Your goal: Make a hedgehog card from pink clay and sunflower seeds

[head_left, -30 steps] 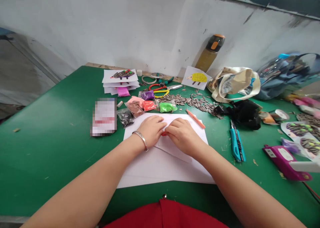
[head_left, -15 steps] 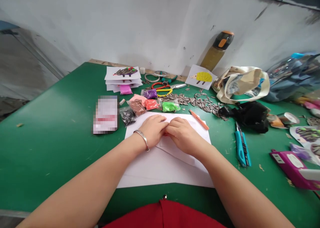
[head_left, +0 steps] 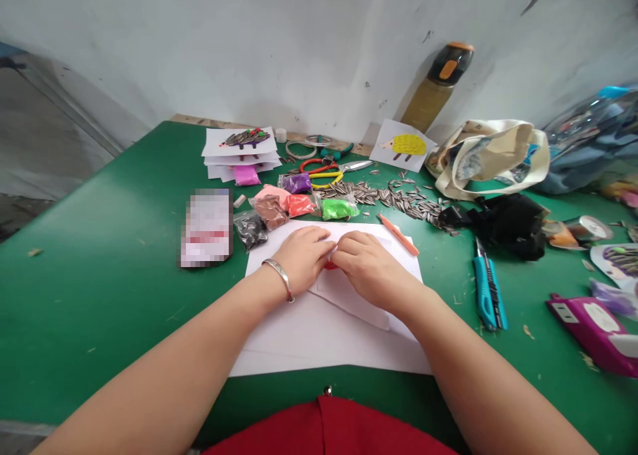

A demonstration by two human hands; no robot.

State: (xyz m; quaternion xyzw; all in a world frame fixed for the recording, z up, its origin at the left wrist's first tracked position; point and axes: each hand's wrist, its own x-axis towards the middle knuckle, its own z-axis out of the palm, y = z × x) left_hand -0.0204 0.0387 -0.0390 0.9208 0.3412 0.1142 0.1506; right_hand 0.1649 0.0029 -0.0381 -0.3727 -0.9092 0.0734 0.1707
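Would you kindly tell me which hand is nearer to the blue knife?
Right: the right hand is at the white paper, to the left of the blue knife; the left hand is farther off, beyond the right one.

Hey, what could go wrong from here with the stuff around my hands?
The blue utility knife lies to the right of your right hand, its blade apparently out, so a careless reach might mean a cut. The orange tool lies across the edge of the white paper and could get knocked. Beyond the paper, loose seeds might scatter if brushed.
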